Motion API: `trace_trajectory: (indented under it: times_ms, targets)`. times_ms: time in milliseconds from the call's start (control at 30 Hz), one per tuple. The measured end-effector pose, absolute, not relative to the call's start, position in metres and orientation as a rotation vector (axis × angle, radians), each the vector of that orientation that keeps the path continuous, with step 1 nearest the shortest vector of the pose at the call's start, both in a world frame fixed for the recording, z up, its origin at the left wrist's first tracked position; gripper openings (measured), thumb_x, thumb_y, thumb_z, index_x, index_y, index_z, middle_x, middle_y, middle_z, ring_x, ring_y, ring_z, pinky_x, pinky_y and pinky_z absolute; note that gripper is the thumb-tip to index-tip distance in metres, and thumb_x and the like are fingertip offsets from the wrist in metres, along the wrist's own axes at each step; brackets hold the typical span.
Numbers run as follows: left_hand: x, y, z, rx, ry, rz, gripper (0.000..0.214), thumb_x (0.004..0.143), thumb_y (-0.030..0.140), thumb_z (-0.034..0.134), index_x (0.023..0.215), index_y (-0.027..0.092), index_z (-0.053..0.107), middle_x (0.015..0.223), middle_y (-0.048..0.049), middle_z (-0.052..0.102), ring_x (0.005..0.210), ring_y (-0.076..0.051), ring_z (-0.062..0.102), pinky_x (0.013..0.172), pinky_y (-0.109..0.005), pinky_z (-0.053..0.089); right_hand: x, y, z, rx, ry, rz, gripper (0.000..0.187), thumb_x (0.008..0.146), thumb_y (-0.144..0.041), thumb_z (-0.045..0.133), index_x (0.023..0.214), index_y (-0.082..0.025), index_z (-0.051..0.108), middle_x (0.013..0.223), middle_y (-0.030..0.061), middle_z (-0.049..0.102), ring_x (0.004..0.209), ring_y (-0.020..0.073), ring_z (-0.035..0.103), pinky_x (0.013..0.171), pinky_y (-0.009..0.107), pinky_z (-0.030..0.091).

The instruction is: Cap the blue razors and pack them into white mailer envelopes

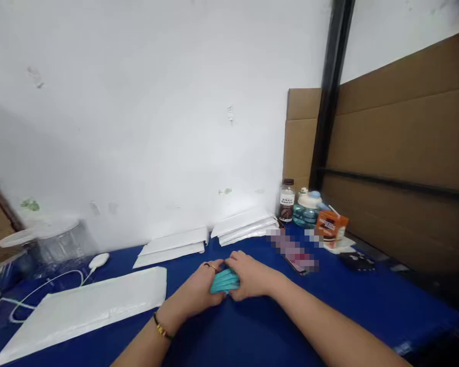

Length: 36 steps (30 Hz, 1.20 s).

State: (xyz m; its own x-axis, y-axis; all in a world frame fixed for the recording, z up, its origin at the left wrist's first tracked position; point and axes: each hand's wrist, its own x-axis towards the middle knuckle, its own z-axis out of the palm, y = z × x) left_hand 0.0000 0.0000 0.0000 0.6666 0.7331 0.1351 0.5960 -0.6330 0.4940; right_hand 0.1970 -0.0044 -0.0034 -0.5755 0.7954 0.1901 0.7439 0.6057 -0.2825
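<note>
Between my two hands is a small stack of folded teal pieces (225,281), with thin layered edges facing me; their exact kind I cannot make out. My left hand (203,286) grips the stack's left side, thumb at the near edge and fingers over the far side. On the right side my right hand (249,275) closes round it in the same way. Both hands rest low over the blue tabletop (237,336). The far side of the stack is hidden behind my fingers.
A large white padded envelope (95,306) lies to the left, near a white charger with cable (99,261). More white envelopes (248,227) lie along the wall. At right are a phone (296,255), a brown-capped bottle (286,201), a blue-lidded jug (306,211) and an orange pouch (330,227).
</note>
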Motion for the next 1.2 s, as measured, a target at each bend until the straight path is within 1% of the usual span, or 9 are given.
trace_trajectory:
  times_ms: [133, 300, 700, 800, 867, 900, 967, 1067, 1200]
  targets:
    - [0.009, -0.002, 0.002, 2.559, 1.169, 0.367, 0.036, 0.069, 0.018, 0.054, 0.105, 0.019, 0.053, 0.101, -0.0061, 0.057, 0.095, -0.021, 0.052, 0.085, -0.031, 0.040, 0.199, -0.003, -0.005, -1.178, -2.528, 0.277, 0.035, 0.061, -0.032, 0.063, 0.091, -0.015, 0.055, 0.091, 0.0069, 0.049, 0.088, 0.0219, 0.046, 0.077, 0.033, 0.042]
    - [0.019, -0.003, 0.005, 2.697, 1.297, 0.218, 0.024, 0.070, 0.015, 0.047, 0.092, 0.015, 0.056, 0.091, -0.0075, 0.059, 0.085, -0.021, 0.054, 0.078, -0.031, 0.042, 0.199, -0.001, -0.006, -1.137, -2.529, 0.278, 0.026, 0.064, -0.022, 0.058, 0.088, -0.015, 0.053, 0.090, 0.0062, 0.049, 0.087, 0.0204, 0.047, 0.077, 0.030, 0.042]
    - [0.029, -0.006, 0.001, 2.738, 1.540, 0.128, 0.024, 0.074, 0.017, 0.045, 0.096, 0.014, 0.055, 0.092, -0.0118, 0.062, 0.086, -0.025, 0.059, 0.077, -0.035, 0.044, 0.189, -0.006, 0.004, -1.201, -2.633, 0.115, 0.026, 0.066, -0.011, 0.050, 0.092, -0.013, 0.053, 0.090, 0.0106, 0.058, 0.085, 0.0223, 0.052, 0.073, 0.032, 0.042]
    - [0.025, -0.003, 0.002, 2.645, 1.547, 0.229, 0.029, 0.077, 0.019, 0.047, 0.105, 0.015, 0.050, 0.093, -0.0095, 0.063, 0.082, -0.023, 0.060, 0.074, -0.031, 0.043, 0.200, -0.014, 0.031, -1.168, -2.515, 0.183, 0.028, 0.069, -0.016, 0.056, 0.097, -0.016, 0.056, 0.093, 0.0087, 0.060, 0.088, 0.0225, 0.053, 0.075, 0.031, 0.042]
    - [0.022, -0.002, 0.005, 2.536, 1.475, 0.417, 0.024, 0.079, 0.023, 0.047, 0.102, 0.016, 0.049, 0.089, -0.0072, 0.062, 0.078, -0.020, 0.059, 0.070, -0.028, 0.042, 0.209, -0.020, 0.056, -1.063, -2.348, 0.271, 0.048, 0.067, -0.031, 0.066, 0.112, -0.020, 0.053, 0.109, 0.0078, 0.057, 0.100, 0.0241, 0.051, 0.082, 0.032, 0.041]
    - [0.021, -0.001, 0.006, 2.467, 1.416, 0.547, 0.019, 0.081, 0.025, 0.046, 0.098, 0.016, 0.050, 0.086, -0.0057, 0.061, 0.075, -0.018, 0.058, 0.068, -0.027, 0.041, 0.211, -0.022, 0.068, -1.005, -2.255, 0.327, 0.051, 0.072, -0.037, 0.064, 0.119, -0.023, 0.050, 0.118, 0.0075, 0.054, 0.107, 0.0240, 0.049, 0.085, 0.032, 0.041]
    - [0.022, -0.002, 0.009, 2.316, 1.261, 0.818, 0.014, 0.083, 0.028, 0.043, 0.089, 0.017, 0.049, 0.079, -0.0026, 0.059, 0.068, -0.015, 0.055, 0.064, -0.025, 0.040, 0.209, -0.024, 0.089, -0.936, -2.094, 0.399, 0.041, 0.086, -0.042, 0.046, 0.123, -0.026, 0.048, 0.124, 0.0059, 0.051, 0.113, 0.0216, 0.046, 0.090, 0.032, 0.039]
    - [0.028, -0.006, 0.010, 2.093, 1.080, 1.039, 0.014, 0.083, 0.031, 0.043, 0.085, 0.018, 0.047, 0.066, 0.0019, 0.054, 0.056, -0.011, 0.049, 0.055, -0.023, 0.038, 0.187, -0.022, 0.105, -0.902, -2.004, 0.414, 0.038, 0.093, -0.042, 0.032, 0.119, -0.024, 0.053, 0.121, 0.0054, 0.055, 0.113, 0.0194, 0.048, 0.094, 0.032, 0.036]
    - [0.034, -0.011, 0.006, 1.910, 1.044, 1.052, 0.012, 0.078, 0.027, 0.045, 0.071, 0.018, 0.046, 0.051, 0.0041, 0.049, 0.047, -0.011, 0.047, 0.050, -0.022, 0.036, 0.148, -0.019, 0.102, -1.012, -2.129, 0.336, 0.037, 0.093, -0.040, 0.032, 0.104, -0.021, 0.062, 0.101, 0.0067, 0.064, 0.094, 0.0193, 0.057, 0.083, 0.031, 0.041]
